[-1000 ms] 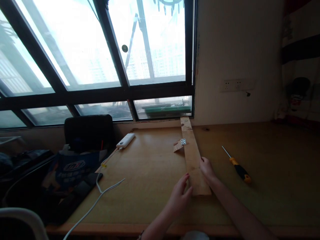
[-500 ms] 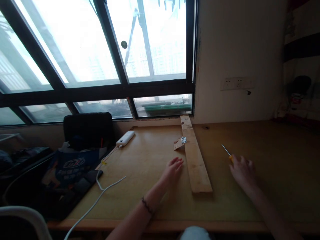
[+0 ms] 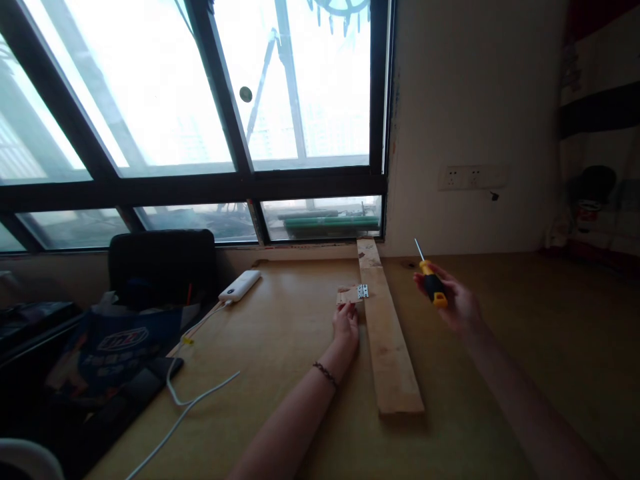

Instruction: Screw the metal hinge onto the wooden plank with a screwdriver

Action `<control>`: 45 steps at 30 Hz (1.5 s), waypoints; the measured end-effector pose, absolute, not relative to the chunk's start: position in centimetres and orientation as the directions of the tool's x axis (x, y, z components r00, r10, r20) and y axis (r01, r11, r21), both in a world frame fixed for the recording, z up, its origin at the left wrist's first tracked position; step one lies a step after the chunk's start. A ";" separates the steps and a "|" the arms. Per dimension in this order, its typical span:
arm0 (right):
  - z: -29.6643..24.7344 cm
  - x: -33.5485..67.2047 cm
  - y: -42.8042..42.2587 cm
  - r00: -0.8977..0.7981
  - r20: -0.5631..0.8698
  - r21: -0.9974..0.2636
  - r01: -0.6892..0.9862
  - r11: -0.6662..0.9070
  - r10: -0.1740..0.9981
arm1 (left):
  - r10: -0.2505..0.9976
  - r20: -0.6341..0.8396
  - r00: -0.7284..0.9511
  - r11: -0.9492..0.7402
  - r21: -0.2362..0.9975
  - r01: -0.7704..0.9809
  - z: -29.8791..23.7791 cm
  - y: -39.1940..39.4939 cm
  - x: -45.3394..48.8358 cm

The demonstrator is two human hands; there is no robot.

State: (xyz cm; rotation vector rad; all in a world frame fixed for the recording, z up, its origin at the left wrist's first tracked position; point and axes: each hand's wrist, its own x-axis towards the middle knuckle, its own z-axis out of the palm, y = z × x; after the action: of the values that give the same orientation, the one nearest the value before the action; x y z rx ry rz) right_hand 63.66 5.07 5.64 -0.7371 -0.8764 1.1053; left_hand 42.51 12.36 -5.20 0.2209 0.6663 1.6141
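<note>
Up above the table, our right hand [image 3: 457,307] is closed around the yellow-and-black handle of the screwdriver [image 3: 429,280], whose thin shaft points up and away toward the wall. Our left hand [image 3: 346,327] lies flat and loosely spread on the table [image 3: 525,333], its fingertips at the near edge of a small wooden block [image 3: 347,295]; we cannot tell whether they touch it. A metal hinge [image 3: 363,291] joins that block to the long plank [image 3: 387,340], which runs from the window sill toward us between our two hands.

The table is plain yellowish wood, set against a pale wall with a socket strip [image 3: 473,177] and a big dark-framed window [image 3: 200,100]. Further left lie a white power bank [image 3: 240,285] and its cable [image 3: 200,393], then a printed bag [image 3: 120,340] and a black chair back [image 3: 163,263].
</note>
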 end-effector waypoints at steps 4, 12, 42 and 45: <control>10.4 60.3 8.7 0.079 0.394 -0.714 -0.601 0.359 0.916 | 0.968 -0.194 -0.160 -0.030 0.541 -0.840 -5.0 13.5 44.5; 11.2 57.4 11.1 0.187 0.602 -0.660 -0.432 0.615 0.776 | 0.984 -0.166 -0.064 0.072 0.701 -0.709 -5.2 12.5 45.6; 5.4 56.2 14.6 0.193 0.399 -0.916 0.050 0.397 0.896 | 0.983 -0.171 0.074 0.163 0.605 -0.780 -6.5 16.6 44.0; 5.3 56.2 14.5 0.203 0.413 -0.910 0.050 0.412 0.888 | 0.981 -0.183 0.069 0.168 0.607 -0.777 -6.4 16.6 43.9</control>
State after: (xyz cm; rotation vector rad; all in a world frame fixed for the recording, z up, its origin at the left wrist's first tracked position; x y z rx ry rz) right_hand 56.17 14.53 5.33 -0.9880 -1.2318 0.7417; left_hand 43.94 16.59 -6.44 0.3964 0.6332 1.3761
